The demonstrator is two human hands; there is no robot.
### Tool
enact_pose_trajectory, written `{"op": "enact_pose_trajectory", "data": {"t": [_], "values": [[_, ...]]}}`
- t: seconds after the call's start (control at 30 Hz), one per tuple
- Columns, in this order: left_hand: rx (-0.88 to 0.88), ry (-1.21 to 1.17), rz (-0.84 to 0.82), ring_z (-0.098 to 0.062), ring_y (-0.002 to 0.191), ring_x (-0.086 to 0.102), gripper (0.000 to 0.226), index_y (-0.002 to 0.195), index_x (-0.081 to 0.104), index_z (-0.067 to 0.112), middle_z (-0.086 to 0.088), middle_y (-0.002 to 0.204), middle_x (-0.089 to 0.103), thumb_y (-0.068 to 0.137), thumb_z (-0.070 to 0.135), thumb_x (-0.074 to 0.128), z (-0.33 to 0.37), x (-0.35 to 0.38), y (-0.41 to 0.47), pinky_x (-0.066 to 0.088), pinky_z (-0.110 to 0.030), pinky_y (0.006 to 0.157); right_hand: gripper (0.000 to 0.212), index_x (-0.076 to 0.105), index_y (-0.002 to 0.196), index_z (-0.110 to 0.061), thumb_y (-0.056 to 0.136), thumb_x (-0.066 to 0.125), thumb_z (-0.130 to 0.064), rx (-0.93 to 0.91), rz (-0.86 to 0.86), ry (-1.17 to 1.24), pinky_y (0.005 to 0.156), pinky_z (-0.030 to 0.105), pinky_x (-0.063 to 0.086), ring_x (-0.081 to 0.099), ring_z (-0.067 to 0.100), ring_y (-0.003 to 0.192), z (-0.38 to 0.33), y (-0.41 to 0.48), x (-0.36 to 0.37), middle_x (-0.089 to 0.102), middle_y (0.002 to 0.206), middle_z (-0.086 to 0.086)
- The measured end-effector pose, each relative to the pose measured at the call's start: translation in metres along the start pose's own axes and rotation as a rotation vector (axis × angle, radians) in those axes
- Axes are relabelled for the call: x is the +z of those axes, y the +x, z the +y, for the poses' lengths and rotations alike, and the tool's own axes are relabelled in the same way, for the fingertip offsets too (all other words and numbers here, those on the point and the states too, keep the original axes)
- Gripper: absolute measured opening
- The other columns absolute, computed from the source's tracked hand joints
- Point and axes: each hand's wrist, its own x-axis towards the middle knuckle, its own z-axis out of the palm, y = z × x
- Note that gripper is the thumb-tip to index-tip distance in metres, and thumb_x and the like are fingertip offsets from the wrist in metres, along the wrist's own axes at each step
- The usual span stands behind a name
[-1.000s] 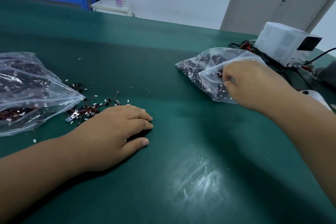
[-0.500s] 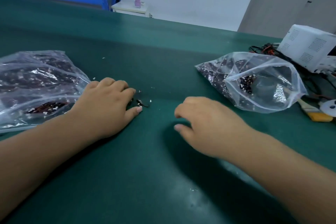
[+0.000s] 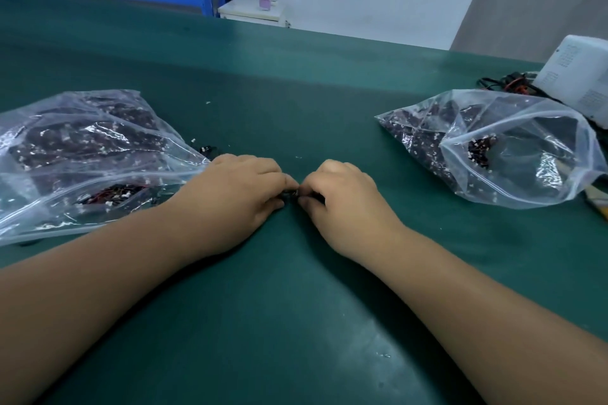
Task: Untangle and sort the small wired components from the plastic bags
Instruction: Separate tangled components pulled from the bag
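Two clear plastic bags of small dark wired components lie on the green table: the left bag [image 3: 82, 154] by my left forearm, the right bag [image 3: 500, 148] with its mouth open towards me. My left hand [image 3: 237, 194] and my right hand [image 3: 342, 204] meet at the table's middle, fingertips together. Both pinch a small dark wired component [image 3: 291, 196] between them; most of it is hidden by the fingers. A few loose components [image 3: 207, 149] peek out beyond my left hand, next to the left bag.
A white device [image 3: 579, 76] with black and red cables stands at the far right behind the right bag. A brush with a yellow handle [image 3: 597, 200] lies at the right edge. Small white bits dot the green table [image 3: 296, 322]. Blue shelving stands beyond the far edge.
My right hand moved left from beside the right bag to meet my left hand. Both hands now pinch a small component between them. The view has shifted, so the bags appear further right.
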Motion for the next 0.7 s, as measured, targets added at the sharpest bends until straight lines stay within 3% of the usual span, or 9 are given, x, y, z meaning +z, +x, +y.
{"op": "enact_pose_trajectory", "data": {"t": [0.27, 0.4, 0.5, 0.6, 0.7], "values": [[-0.029, -0.059, 0.097, -0.015, 0.093, 0.062, 0.010, 0.100, 0.070, 0.030, 0.015, 0.093, 0.065, 0.091, 0.030, 0.064, -0.001, 0.000, -0.002, 0.044, -0.042, 0.087, 0.013, 0.066, 0.075, -0.024, 0.087, 0.064, -0.020, 0.052, 0.083, 0.183, 0.082, 0.036, 0.047, 0.055, 0.016, 0.085, 0.019, -0.018, -0.009, 0.058, 0.081, -0.009], [-0.026, -0.061, 0.109, -0.015, 0.091, 0.062, 0.010, 0.098, 0.071, 0.030, 0.016, 0.091, 0.066, 0.092, 0.029, 0.064, 0.000, -0.001, -0.003, 0.044, -0.043, 0.086, 0.021, 0.064, 0.067, -0.023, 0.086, 0.071, -0.018, 0.150, 0.110, 0.484, 0.060, 0.016, 0.040, 0.052, 0.003, 0.063, 0.026, -0.019, -0.012, 0.058, 0.066, -0.016], [-0.015, -0.044, 0.146, -0.017, 0.088, 0.062, 0.008, 0.096, 0.070, 0.028, 0.014, 0.089, 0.066, 0.092, 0.028, 0.063, 0.001, -0.002, -0.004, 0.044, -0.044, 0.084, 0.018, 0.066, 0.069, -0.017, 0.086, 0.071, -0.015, 0.187, 0.102, 0.696, 0.049, 0.011, 0.034, 0.040, 0.001, 0.051, 0.027, -0.019, -0.016, 0.051, 0.056, -0.016], [0.018, -0.033, 0.193, -0.020, 0.081, 0.061, 0.004, 0.092, 0.069, 0.026, 0.014, 0.082, 0.065, 0.090, 0.024, 0.066, 0.003, -0.002, -0.005, 0.044, -0.043, 0.083, 0.011, 0.067, 0.070, -0.016, 0.079, 0.069, -0.022, 0.204, 0.134, 0.822, 0.054, 0.013, 0.037, 0.044, 0.004, 0.058, 0.027, -0.019, -0.021, 0.055, 0.063, -0.010], [0.060, -0.029, 0.215, -0.022, 0.078, 0.062, 0.006, 0.092, 0.071, 0.025, 0.013, 0.082, 0.066, 0.089, 0.021, 0.069, 0.006, -0.002, -0.006, 0.044, -0.042, 0.082, 0.013, 0.067, 0.064, -0.023, 0.076, 0.067, -0.018, 0.153, 0.112, 0.738, 0.076, 0.017, 0.042, 0.057, 0.004, 0.080, 0.025, -0.019, -0.023, 0.064, 0.083, -0.009]]}}
